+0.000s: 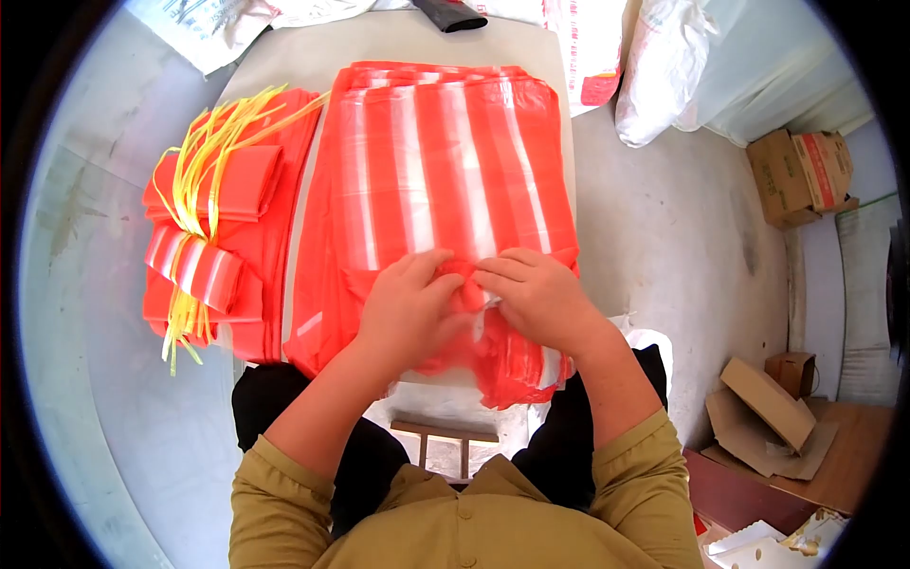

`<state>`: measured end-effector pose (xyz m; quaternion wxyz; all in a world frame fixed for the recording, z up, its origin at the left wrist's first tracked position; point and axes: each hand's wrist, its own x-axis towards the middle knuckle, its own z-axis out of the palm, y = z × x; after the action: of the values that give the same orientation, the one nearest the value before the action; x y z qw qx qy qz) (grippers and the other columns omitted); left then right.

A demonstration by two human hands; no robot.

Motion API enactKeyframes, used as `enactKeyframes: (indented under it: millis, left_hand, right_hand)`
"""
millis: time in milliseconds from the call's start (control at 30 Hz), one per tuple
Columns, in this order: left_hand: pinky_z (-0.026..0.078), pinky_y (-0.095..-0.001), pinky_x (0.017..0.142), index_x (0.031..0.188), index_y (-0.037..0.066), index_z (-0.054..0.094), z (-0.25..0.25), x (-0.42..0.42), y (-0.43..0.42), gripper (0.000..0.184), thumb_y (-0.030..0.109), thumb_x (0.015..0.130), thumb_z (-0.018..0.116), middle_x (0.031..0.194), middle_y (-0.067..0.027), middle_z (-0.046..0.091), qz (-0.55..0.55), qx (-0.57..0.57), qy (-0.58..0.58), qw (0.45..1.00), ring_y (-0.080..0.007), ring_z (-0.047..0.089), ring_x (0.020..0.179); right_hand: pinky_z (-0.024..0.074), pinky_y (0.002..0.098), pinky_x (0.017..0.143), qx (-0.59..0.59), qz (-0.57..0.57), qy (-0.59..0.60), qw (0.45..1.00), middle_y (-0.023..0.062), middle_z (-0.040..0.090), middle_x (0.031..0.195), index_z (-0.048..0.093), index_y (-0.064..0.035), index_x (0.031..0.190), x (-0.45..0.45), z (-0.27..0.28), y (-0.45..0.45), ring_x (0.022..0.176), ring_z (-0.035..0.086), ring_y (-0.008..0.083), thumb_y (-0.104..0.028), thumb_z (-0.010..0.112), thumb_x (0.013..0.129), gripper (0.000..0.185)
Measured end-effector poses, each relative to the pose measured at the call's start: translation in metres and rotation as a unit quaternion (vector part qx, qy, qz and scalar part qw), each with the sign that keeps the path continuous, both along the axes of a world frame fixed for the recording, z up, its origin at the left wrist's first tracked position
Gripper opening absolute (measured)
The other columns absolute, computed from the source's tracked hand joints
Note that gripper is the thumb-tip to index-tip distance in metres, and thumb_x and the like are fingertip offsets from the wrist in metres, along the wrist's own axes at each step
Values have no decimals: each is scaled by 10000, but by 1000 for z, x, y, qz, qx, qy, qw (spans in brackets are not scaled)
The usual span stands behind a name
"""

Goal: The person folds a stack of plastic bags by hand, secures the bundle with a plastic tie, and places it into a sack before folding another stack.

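Observation:
A stack of red-and-white striped plastic bags lies in front of me, its near edge crumpled and hanging toward my lap. My left hand has its fingers curled on the near edge of the top bag, pinching the thin film. Close beside it, my right hand grips the same edge with bent fingers. Between the hands the film is bunched and partly blurred. To the left lie folded red bags with a rolled striped bundle and yellow ties on them.
The bags rest on a beige table. A black object lies at its far edge, near white sacks. Cardboard boxes stand by the right wall. An opened carton sits on a brown surface at lower right.

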<state>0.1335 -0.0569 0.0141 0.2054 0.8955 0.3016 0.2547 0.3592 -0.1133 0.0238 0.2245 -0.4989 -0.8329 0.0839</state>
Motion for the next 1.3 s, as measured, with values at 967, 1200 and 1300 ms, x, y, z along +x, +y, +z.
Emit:
enactKeyframes:
  millis: [967,1200,1300]
  left_hand:
    - [545,-423,946,1176,-21,680,-3,-7,6,421,23,758,698,1204,-156,678,-39,97,51,993,-329,656,1088]
    - [548,-415,951,1203,-11,677,-6,-10,7,463,27,744,723,1244,-153,681,-38,119,57,991,-317,662,1096]
    - [553,-412,951,1202,-2,686,-7,-10,8,464,29,740,724,1255,-147,694,-35,123,58,990,-310,671,1096]
  right_hand:
    - [592,367,900,78,-10,-1,997,73,723,1150,704,-49,1121,-6,-8,3,1107,690,259,-38,677,809,313]
    - [591,356,892,91,-13,-7,996,64,722,1137,700,-54,1098,-6,-9,4,1099,690,247,-48,668,825,275]
    - [592,357,889,91,-12,-6,996,62,723,1128,698,-56,1103,-6,-9,4,1091,693,247,-54,671,820,284]
